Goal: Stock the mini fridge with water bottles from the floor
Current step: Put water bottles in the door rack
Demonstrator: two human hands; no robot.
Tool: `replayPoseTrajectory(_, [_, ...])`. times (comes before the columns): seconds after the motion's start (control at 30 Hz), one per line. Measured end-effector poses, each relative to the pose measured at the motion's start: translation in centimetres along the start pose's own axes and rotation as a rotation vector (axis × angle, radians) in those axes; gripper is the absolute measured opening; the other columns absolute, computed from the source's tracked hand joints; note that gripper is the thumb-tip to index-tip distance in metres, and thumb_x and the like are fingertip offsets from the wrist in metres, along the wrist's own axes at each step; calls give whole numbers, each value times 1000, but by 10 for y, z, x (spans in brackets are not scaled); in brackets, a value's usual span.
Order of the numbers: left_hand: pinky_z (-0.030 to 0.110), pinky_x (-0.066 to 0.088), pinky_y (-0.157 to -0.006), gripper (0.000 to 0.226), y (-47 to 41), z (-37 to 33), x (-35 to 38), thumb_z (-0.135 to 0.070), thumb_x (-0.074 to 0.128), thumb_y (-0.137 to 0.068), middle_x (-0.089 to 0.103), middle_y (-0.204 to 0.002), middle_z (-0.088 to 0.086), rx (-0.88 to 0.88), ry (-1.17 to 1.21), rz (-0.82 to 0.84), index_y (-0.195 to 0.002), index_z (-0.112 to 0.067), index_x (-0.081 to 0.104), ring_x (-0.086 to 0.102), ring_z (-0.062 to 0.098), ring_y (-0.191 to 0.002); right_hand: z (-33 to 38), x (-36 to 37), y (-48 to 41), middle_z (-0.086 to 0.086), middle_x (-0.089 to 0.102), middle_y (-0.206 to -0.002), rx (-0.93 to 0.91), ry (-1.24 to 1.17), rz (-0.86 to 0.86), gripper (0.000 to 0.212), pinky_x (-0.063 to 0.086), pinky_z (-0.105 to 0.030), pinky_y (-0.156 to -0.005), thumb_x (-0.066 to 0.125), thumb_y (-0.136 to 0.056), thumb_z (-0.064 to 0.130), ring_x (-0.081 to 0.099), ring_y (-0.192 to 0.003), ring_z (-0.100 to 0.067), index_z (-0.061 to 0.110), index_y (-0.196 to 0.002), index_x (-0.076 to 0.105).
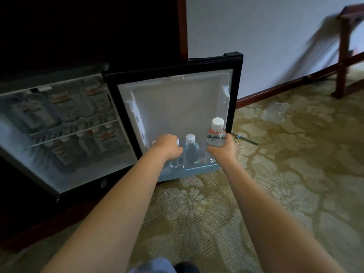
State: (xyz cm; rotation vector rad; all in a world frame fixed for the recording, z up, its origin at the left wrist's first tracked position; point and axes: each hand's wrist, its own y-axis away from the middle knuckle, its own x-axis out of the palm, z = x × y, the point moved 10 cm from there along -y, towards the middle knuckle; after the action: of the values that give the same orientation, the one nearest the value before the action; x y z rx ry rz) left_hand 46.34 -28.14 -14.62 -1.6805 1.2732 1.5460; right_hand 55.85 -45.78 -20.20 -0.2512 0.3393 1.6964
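Note:
The mini fridge [49, 174] stands open at the left, both shelves packed with several water bottles lying on their sides. Its door [236, 91] swings out to the right, with a pale blue door shelf [187, 171] at the bottom. My left hand [167, 147] is closed over a bottle standing in that shelf; only a bit of its white cap shows. A second clear bottle [191, 149] stands upright beside it, untouched. My right hand [223, 150] grips a third bottle [216, 133] with a white cap and red-and-dark label, held just above the shelf's right end.
Patterned beige carpet [275, 184] covers the floor. Crumpled clear plastic wrap [274, 112] lies near the wall. A thin dark tool [246, 139] lies just right of the door. A wooden luggage rack [344, 56] stands at the far right by the baseboard.

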Motion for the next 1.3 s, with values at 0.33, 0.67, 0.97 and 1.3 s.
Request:
replayPoseTrajectory(0.33, [38, 44, -92, 35, -40, 3, 24, -25, 51, -91, 46, -130, 8, 93, -76, -61, -121, -7, 53, 50, 28, -113, -44, 46, -48, 0, 59, -101, 75, 81, 27, 48, 43, -29, -71, 74, -76, 22, 56, -87, -18, 19, -116, 49])
replayPoseTrajectory(0.67, [38, 46, -87, 33, -45, 4, 20, -25, 52, -89, 49, -126, 7, 87, -75, -119, -116, -7, 58, 50, 27, -112, -78, 67, -53, 2, 55, -100, 143, 80, 62, 49, 51, -41, -87, 71, -75, 13, 58, -99, -23, 19, -117, 46])
replayPoseTrajectory(0.97, [36, 44, -84, 34, -41, 4, 21, -27, 52, -88, 49, -127, 6, 79, -89, -127, -116, -8, 57, 51, 26, -112, -81, 70, -46, -4, 54, -109, 199, 75, 154, 55, 44, -34, -76, 65, -79, 11, 51, -93, -21, 15, -127, 39])
replayPoseTrajectory(1.3, [40, 37, -102, 48, -12, 3, -1, -31, 48, -94, 17, -157, 4, 43, -110, -144, -137, -11, 41, 31, 29, -137, -6, 3, -15, -1, 58, -97, -19, 353, -140, 19, 42, -32, -64, 54, -89, 24, 52, -79, -21, 14, -104, 49])
